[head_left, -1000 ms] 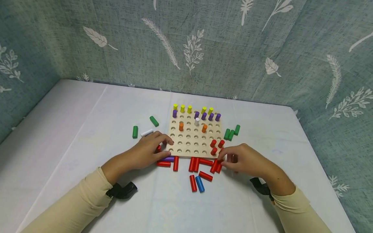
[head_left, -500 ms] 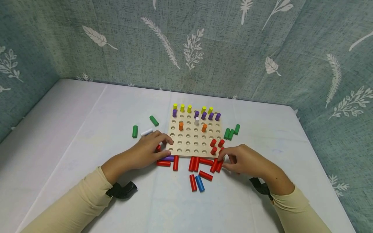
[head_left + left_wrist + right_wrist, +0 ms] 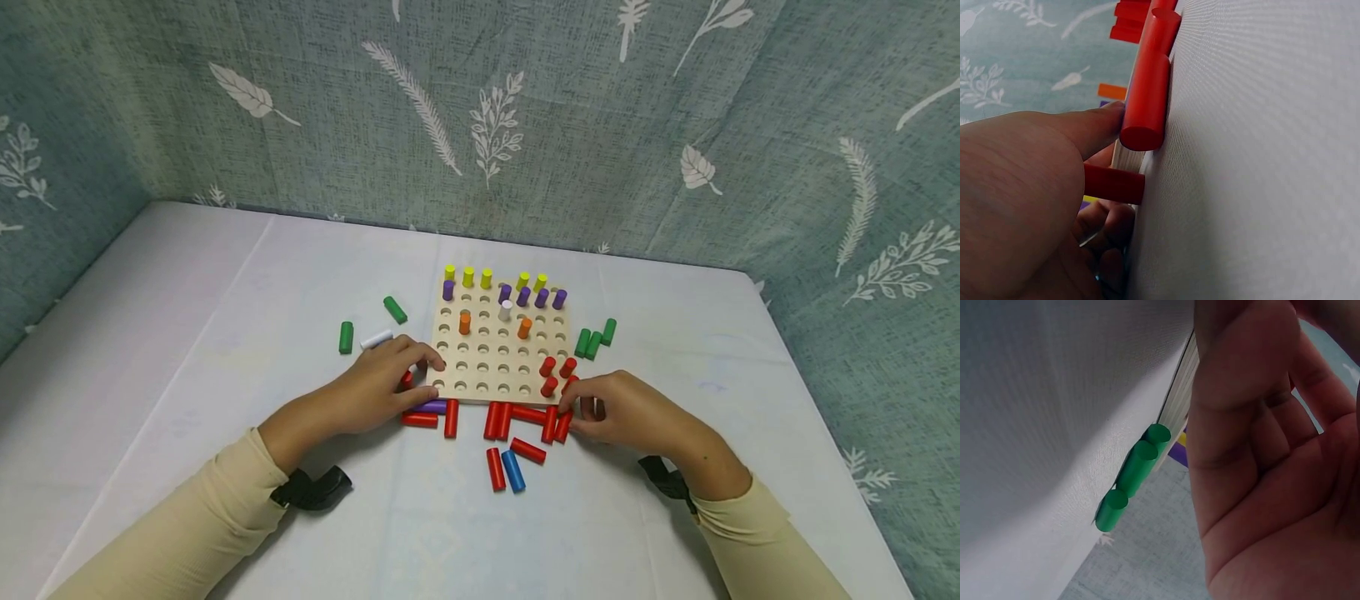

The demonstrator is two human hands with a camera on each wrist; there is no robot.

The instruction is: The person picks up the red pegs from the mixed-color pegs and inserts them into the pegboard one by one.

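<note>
A wooden pegboard (image 3: 482,357) lies flat, with several coloured pegs standing in its holes. At its front left corner my left hand (image 3: 382,385) rests with thumb and index fingertips on the edge, fingers relaxed. Under that palm lies a red peg (image 3: 1113,182), and a purple peg (image 3: 430,407) is beside the thumb. My right hand (image 3: 626,408) is at the front right corner, its thumb and index finger pinching the upper end of a lying red peg (image 3: 562,428). Another red peg (image 3: 549,425) lies right against it. The right wrist view mostly hides the fingertips.
Several red pegs (image 3: 498,421) lie along the board's front, with a blue peg (image 3: 513,472) nearer me. Green pegs (image 3: 592,344) lie to the right. More green pegs (image 3: 346,337) and a white peg (image 3: 377,339) are left. A leaf-patterned cloth (image 3: 480,125) hangs behind the table.
The two lying red pegs at my right fingertips have turned slightly, and the right hand has shifted a little left. My left hand stays in place.
</note>
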